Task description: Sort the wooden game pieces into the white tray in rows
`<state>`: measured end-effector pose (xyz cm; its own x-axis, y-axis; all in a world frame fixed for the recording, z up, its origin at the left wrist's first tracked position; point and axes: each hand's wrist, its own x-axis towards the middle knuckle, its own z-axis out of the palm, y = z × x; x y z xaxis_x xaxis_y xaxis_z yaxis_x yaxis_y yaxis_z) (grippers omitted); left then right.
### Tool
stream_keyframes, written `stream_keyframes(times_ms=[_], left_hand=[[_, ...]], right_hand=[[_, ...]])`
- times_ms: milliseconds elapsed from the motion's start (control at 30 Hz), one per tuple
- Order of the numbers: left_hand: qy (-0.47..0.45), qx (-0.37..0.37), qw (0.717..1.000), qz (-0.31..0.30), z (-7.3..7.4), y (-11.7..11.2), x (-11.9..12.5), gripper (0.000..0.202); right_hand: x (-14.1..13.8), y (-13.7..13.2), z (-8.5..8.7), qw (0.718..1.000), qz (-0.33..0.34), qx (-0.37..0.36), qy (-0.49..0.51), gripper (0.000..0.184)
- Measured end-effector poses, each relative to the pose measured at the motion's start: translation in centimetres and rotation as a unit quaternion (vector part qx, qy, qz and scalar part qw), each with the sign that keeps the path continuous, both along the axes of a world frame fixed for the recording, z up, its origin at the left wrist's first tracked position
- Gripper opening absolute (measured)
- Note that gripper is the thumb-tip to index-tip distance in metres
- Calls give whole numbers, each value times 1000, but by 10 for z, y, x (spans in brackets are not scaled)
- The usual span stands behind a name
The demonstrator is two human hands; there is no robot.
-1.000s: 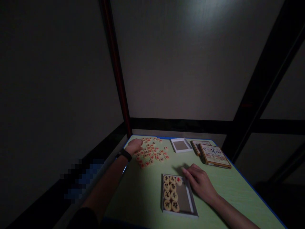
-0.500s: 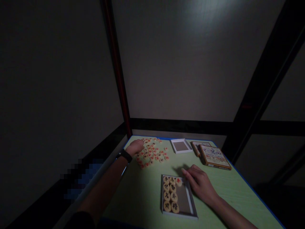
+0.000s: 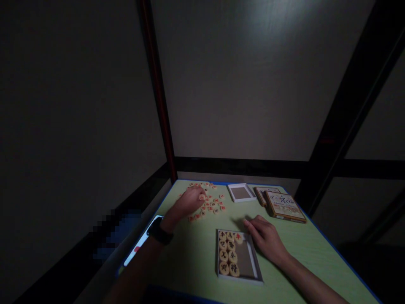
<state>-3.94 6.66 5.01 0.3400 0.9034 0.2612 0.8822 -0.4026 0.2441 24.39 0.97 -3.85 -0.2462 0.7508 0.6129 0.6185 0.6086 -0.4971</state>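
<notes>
My left hand, with a dark watch on the wrist, is closed over the scattered xiangqi pieces. At its fingertips is a round wooden xiangqi piece with a red mark. Part of the spread behind the hand is hidden. Nearer to me lies a shallow open box. Two columns of black-marked pieces fill its left side, with one red-marked piece at the top of a third. Beside the box's upper right corner rests my right hand, fingers curled together, nothing visible in them.
An open white box tray lies at the back of the green table. Two printed boxes overlap to its right. A phone with a lit screen lies at the left edge, partly under my left forearm. Walls stand behind and left.
My left hand has moved right and toward me over the pieces, and a red-marked piece now shows at its fingertips. The phone has come into fuller view. My right hand has barely moved.
</notes>
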Motion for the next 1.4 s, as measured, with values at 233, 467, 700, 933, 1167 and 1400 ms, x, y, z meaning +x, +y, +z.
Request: stream_keyframes(times_ms=[233,467,700,933,1167,1400], left_hand=[[-236,6,971,-21,-47,-9,54,13],[-420,-116,900,3,-69,-2,58,17],[-309,-54,947,66,-65,-17,58,15],[-354,-61,932,49,-71,-13,59,17],[-572,-165,799,88,-89,6,63,7],[-633,-193,746,77,-103,10,73,6]], right_hand=[[4,2,1,1000,-25,-18,0,59],[6,5,-1,999,-43,-26,19,59],[1,39,24,997,-35,-65,26,50],[-63,126,69,972,6,-109,-207,33],[-118,212,83,940,30,-141,-310,39],[-117,241,64,907,14,-176,-383,30]])
